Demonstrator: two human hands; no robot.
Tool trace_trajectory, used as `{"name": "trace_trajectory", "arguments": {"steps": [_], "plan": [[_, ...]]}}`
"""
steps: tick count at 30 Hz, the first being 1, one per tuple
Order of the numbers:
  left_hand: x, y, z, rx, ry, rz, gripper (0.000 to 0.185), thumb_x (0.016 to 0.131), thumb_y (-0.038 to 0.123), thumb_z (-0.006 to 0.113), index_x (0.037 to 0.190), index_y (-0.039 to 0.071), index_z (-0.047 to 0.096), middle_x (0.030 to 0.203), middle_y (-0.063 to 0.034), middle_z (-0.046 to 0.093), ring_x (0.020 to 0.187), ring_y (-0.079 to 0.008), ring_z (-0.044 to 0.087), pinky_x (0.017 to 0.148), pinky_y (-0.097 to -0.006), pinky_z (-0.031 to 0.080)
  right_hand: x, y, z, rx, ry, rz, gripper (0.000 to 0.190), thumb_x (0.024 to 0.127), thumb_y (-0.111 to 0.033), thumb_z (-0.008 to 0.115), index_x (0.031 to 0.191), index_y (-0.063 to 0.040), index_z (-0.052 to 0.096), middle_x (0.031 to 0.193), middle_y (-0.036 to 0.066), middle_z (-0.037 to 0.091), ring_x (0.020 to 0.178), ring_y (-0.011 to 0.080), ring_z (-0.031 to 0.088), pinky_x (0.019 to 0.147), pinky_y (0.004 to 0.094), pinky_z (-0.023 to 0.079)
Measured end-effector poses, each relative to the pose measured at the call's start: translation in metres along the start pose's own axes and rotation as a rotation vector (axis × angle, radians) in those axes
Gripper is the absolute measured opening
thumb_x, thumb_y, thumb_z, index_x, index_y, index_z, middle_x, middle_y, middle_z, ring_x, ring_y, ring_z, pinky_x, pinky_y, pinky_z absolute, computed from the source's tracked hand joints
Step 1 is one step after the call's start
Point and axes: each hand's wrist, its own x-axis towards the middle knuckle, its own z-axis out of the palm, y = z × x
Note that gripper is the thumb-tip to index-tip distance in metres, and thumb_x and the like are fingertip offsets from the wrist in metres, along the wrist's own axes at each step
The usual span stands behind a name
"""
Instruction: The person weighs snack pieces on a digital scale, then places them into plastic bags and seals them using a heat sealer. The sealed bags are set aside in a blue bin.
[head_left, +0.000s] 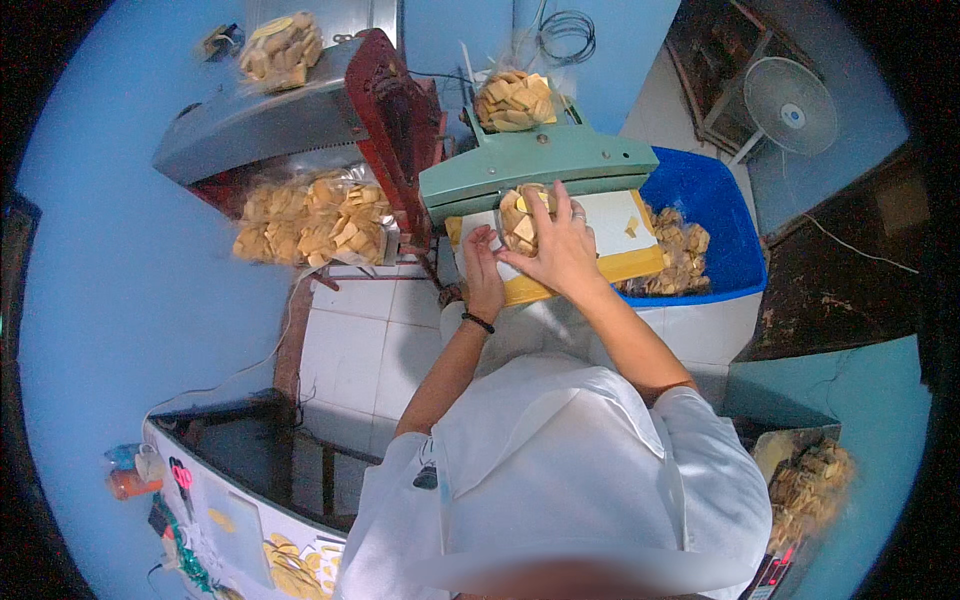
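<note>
A clear plastic bag of square crackers (521, 229) with a yellow label lies on a white board edged with yellow tape (619, 214), in front of a green bag-sealing machine (540, 161). My right hand (562, 244) rests on the bag's right side, its fingers spread over the label and its thumb low at the near edge. Beside the bag's lower left is my left hand (484, 270), fingers curled up near the plastic; whether it grips the bag is not clear. A dark bracelet circles the left wrist.
Filled bags lie in a blue bin (731, 247) at the right, on a metal tray (386, 247) at the left and atop both machines. A red and grey machine (397, 127) stands at the left. A fan (791, 105) is at the upper right.
</note>
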Motion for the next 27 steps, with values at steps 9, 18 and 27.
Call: {"name": "trace_trajectory", "arguments": {"steps": [9, 18, 27], "plan": [[0.007, -0.010, -0.001, -0.022, -0.041, 0.009, 0.045, 0.105, 0.041, 0.029, 0.127, 0.002, 0.037, 0.129, -0.0154, 0.041, 0.121, -0.0269, 0.049, 0.094, -0.0401, 0.051, 0.007, -0.002, 0.006, -0.002, -0.089, 0.142, 0.089, 0.070, -0.043, 0.075, 0.145, -0.016, 0.036, 0.125, 0.027, 0.045, 0.088, 0.0459, 0.062, 0.074, 0.0485, 0.055], [0.005, -0.006, -0.002, 0.018, -0.059, 0.061, 0.046, 0.105, 0.041, 0.028, 0.126, 0.001, 0.038, 0.130, -0.0160, 0.041, 0.120, -0.0266, 0.050, 0.093, -0.0385, 0.051, 0.013, 0.004, 0.004, 0.035, -0.014, 0.048, 0.081, 0.071, -0.039, 0.073, 0.142, -0.013, 0.043, 0.113, 0.025, 0.050, 0.087, 0.0460, 0.062, 0.076, 0.0490, 0.054], [0.007, -0.010, -0.001, -0.035, -0.053, -0.004, 0.050, 0.104, 0.044, 0.028, 0.129, 0.001, 0.036, 0.132, -0.0156, 0.039, 0.123, -0.0270, 0.048, 0.095, -0.0402, 0.049, 0.014, 0.009, -0.007, 0.037, -0.065, 0.032, 0.079, 0.072, -0.041, 0.071, 0.140, -0.013, 0.045, 0.111, 0.024, 0.052, 0.087, 0.0451, 0.063, 0.075, 0.0490, 0.054]]}}
